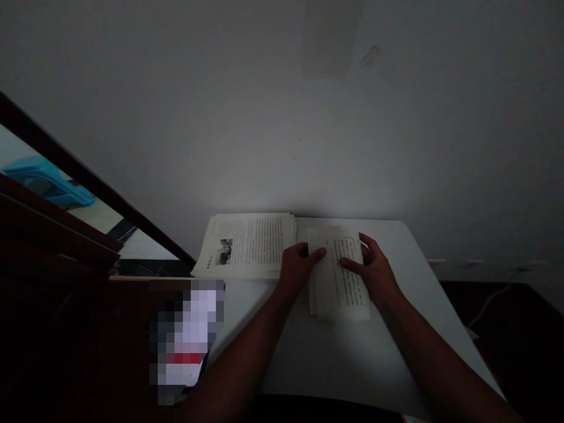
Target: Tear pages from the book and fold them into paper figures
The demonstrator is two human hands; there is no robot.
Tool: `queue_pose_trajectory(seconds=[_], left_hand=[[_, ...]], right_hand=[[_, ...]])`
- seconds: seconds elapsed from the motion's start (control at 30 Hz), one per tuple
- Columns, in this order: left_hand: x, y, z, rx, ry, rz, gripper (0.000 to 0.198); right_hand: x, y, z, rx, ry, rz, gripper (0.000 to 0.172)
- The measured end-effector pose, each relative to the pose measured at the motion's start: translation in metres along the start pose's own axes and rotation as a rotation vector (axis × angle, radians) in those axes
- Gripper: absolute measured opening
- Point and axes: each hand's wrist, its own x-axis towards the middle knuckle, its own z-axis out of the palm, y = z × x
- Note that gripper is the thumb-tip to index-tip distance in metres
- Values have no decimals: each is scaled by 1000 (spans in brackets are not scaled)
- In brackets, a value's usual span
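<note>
Above the white table (308,358), both my hands grip a small stack of printed paper sheets (337,294). My left hand (298,264) pinches the left edge, thumb on top and fingers curled underneath. On the right edge, my right hand (372,270) has its thumb laid over the print and its fingers behind the paper. The sheets look slightly uneven along their lower left corner. Just left of my left hand lies a larger pile of printed pages (251,247), its top page carrying text and a small dark picture.
A pixelated, phone-like object (189,335) is at the table's left edge. The table's back edge meets a grey wall (264,117). Blue plastic-looking item (53,179) shows beyond a dark frame (88,170) at far left. A pale cable (491,302) hangs at right.
</note>
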Motion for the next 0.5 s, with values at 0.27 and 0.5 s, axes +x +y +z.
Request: queue_pose_trajectory(seconds=[0.27,0.5], left_hand=[[-6,-18,3,-64,-22,-21,31],[-8,-24,0,-53,3,-48,36]], right_hand=[[-6,-3,-3,142,-144,147,42],[-4,-1,-3,182,-152,182,30]])
